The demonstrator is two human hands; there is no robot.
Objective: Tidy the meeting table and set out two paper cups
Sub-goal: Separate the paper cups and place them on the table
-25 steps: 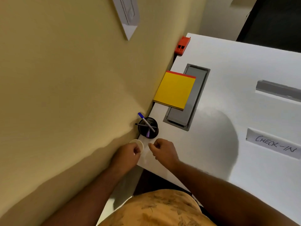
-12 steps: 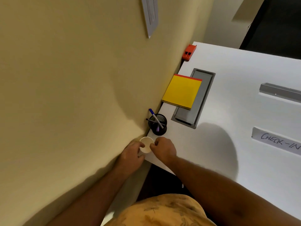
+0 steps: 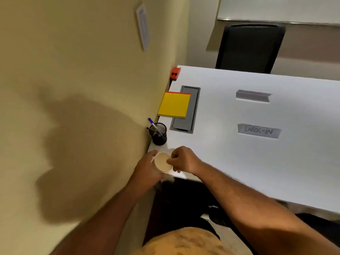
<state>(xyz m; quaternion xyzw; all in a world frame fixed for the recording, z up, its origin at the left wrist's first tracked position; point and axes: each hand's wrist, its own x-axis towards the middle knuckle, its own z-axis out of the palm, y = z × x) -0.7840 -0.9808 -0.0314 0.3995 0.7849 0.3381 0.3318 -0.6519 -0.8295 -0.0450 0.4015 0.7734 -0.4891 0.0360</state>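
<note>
Right now both hands meet on the paper cup (image 3: pixel 162 164) at the bench's (image 3: pixel 239 162) near-left corner, mouth up, long axis roughly upright. Left hand (image 3: pixel 147 170) wraps its wall from the wall side; right hand (image 3: pixel 182 160) pinches the rim with curled fingers (image 3: pixel 170 161) — likely peeling 1 cup from a nested stack, though I cannot tell. Open bench lies rightward, nearer the right hand.

White table (image 3: pixel 239 162): mesh pen pot (image 3: pixel 158 134) just beyond hands, yellow pad (image 3: pixel 174 104) further on, over grey hatch (image 3: pixel 191 109). Red block (image 3: pixel 175 73) at far corner. "CHECK-IN" card (image 3: pixel 259 131) & blank card (image 3: pixel 253 96) well to the right of hands.
</note>
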